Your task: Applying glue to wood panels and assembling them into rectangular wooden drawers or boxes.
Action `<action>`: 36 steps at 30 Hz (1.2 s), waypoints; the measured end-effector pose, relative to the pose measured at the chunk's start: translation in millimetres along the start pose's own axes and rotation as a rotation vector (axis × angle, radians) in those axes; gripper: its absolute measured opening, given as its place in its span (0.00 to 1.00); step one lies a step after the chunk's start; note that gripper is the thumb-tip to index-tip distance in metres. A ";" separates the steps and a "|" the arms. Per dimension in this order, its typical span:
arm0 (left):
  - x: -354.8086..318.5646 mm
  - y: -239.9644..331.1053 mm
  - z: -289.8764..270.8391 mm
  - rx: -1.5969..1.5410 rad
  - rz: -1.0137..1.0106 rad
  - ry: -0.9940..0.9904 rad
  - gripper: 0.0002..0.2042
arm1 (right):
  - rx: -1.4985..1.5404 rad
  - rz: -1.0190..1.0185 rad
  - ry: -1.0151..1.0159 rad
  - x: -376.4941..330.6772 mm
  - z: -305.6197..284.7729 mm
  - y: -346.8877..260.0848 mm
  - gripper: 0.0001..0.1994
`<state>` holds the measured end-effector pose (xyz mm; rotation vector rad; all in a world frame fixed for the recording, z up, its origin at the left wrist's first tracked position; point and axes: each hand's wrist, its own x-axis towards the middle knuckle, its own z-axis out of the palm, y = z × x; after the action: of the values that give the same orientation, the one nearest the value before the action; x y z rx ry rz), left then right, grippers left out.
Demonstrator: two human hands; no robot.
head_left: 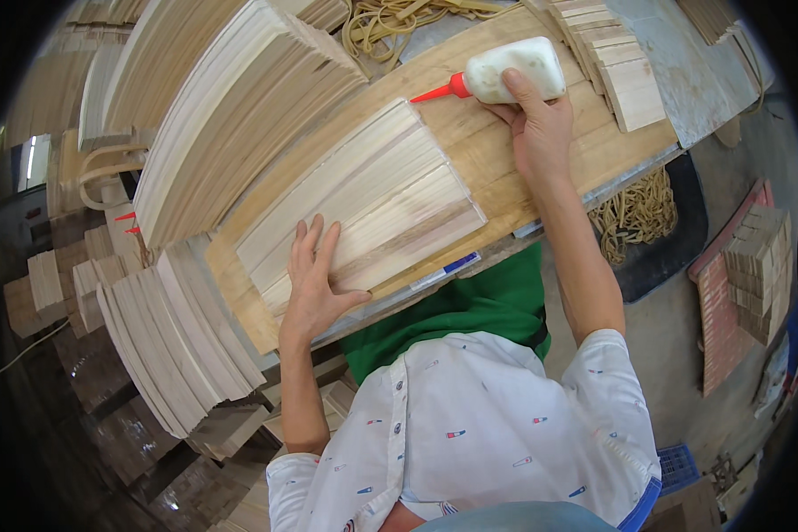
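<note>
A white glue bottle (534,69) with a red pointed nozzle lies sideways in my right hand (541,124), whose fingers are wrapped round it. Its nozzle tip is at the far right corner of a pale wooden panel (372,191) made of several strips side by side. My left hand (312,275) rests flat on the panel's left end, fingers apart. Under the panel is a wooden work board (496,191). A thin whitish line runs along the panel's right end.
Tall stacks of wooden boards (239,115) stand behind and to the left, with another stack (177,328) nearer. Small wood pieces (625,75) lie at the board's far right. Rubber bands (386,27) lie at the back; more bands (640,213) fill a dark container below the right edge.
</note>
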<state>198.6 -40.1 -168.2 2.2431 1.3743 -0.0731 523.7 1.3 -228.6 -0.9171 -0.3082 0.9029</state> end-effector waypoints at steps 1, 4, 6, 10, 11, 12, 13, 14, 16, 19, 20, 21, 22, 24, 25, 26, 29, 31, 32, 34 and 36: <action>0.4 0.7 -0.2 0.000 0.000 0.002 0.56 | 0.007 -0.010 -0.010 0.7 1.2 1.2 0.17; -0.9 -0.4 0.7 -0.011 -0.002 0.002 0.56 | 0.033 -0.010 -0.034 1.4 -0.2 5.8 0.21; -1.6 -1.5 0.4 -0.015 -0.007 0.000 0.56 | 0.059 0.002 -0.049 -0.6 -1.0 4.6 0.24; -2.3 -3.5 1.1 -0.028 -0.010 0.009 0.56 | -0.035 0.004 -0.029 -15.6 -6.5 -10.1 0.20; -2.5 -3.9 1.1 -0.028 -0.008 0.010 0.56 | -0.076 0.004 -0.017 -19.7 -8.8 -13.4 0.17; -2.5 -4.3 1.1 -0.033 -0.009 0.010 0.56 | -0.081 0.004 -0.019 -23.1 -11.6 -16.0 0.17; -2.4 -4.8 1.0 -0.031 -0.001 0.016 0.55 | -0.076 0.009 -0.025 -26.3 -14.7 -18.4 0.17; -2.3 -5.3 1.3 -0.029 0.007 0.021 0.54 | -0.070 0.012 -0.032 -28.5 -17.6 -20.2 0.17; -2.7 -5.9 1.7 -0.033 0.010 0.024 0.54 | -0.050 0.017 -0.032 -32.2 -22.3 -21.3 0.18; -1.9 -5.7 2.4 -0.031 0.024 0.026 0.55 | -0.071 0.024 -0.039 -37.7 -31.6 -27.0 0.18; -2.1 -5.6 2.5 -0.027 0.030 0.025 0.56 | -0.111 0.031 -0.048 -39.9 -34.6 -29.7 0.17; -1.8 -5.9 2.6 -0.032 0.029 0.027 0.56 | -0.116 0.031 -0.051 -42.1 -37.3 -32.4 0.17; -1.1 -6.4 2.5 -0.033 0.038 0.026 0.56 | -0.120 0.044 -0.036 -44.2 -39.5 -35.4 0.17; -2.1 -7.0 3.7 -0.045 0.035 0.036 0.56 | -0.133 0.061 -0.039 -47.2 -41.7 -40.1 0.17; -2.8 -6.9 2.5 -0.039 0.049 0.041 0.55 | -0.057 0.059 -0.022 -47.6 -40.8 -41.9 0.17; -5.4 -8.6 1.5 -0.034 0.054 0.053 0.54 | 0.020 0.063 -0.015 -48.0 -38.2 -43.0 0.17; -12.3 -18.0 2.7 -0.019 0.023 0.052 0.53 | 0.219 0.131 -0.075 -45.6 -40.5 -38.0 0.17; -10.9 -29.4 7.0 -0.025 0.153 0.111 0.51 | 0.263 0.209 -0.157 -43.6 -48.3 -41.3 0.18; -10.4 -31.9 7.2 -0.022 0.186 0.144 0.50 | 0.217 0.200 -0.216 -43.0 -43.9 -43.1 0.19; -10.0 -33.8 12.0 -0.016 0.222 0.210 0.49 | 0.118 0.181 -0.318 -51.1 -14.9 -42.3 0.21; -15.0 -33.3 22.3 -0.016 0.216 0.290 0.49 | -0.017 0.187 -0.372 -62.1 25.6 -36.9 0.26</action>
<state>167.8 -50.2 -196.2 2.4453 1.2540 0.3483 490.9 -43.7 -176.0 -0.7991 -0.5554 1.2476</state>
